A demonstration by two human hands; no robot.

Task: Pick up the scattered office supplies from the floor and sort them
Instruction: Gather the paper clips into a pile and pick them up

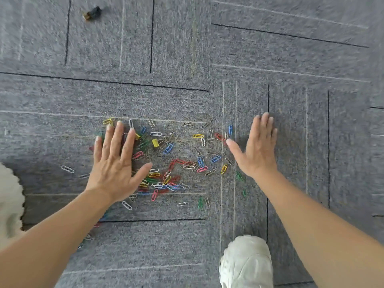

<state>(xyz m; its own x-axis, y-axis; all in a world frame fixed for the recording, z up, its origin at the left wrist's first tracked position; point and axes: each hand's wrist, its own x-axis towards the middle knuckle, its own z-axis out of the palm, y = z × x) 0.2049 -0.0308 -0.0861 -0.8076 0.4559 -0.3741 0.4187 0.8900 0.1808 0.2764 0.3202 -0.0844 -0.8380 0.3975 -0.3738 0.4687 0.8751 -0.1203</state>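
Dozens of wire paper clips [172, 163] lie scattered on the grey carpet [291, 59] in the head view, too many to count; they are thin bent loops coated red, blue, green, yellow, pink and white, some bare metal. Two hands are out over them, both holding nothing. The left hand [113, 163] is flat, palm down, fingers spread wide and thumb stretched out, covering the left part of the scatter; clips show past its fingertips, under its thumb and beside its wrist. The right hand [257, 150] is flat too, fingers straight and close together, at the right edge of the scatter, so nearly all the clips lie between the two hands. One yellow binder clip [154, 143] sits just right of the left hand's fingers. One small dark object [93, 13], blurred, lies well beyond the left hand. One pale shoe [246, 262] stands nearer than the right hand, below its forearm. The carpet is short-piled tile with thin dark and pale lines
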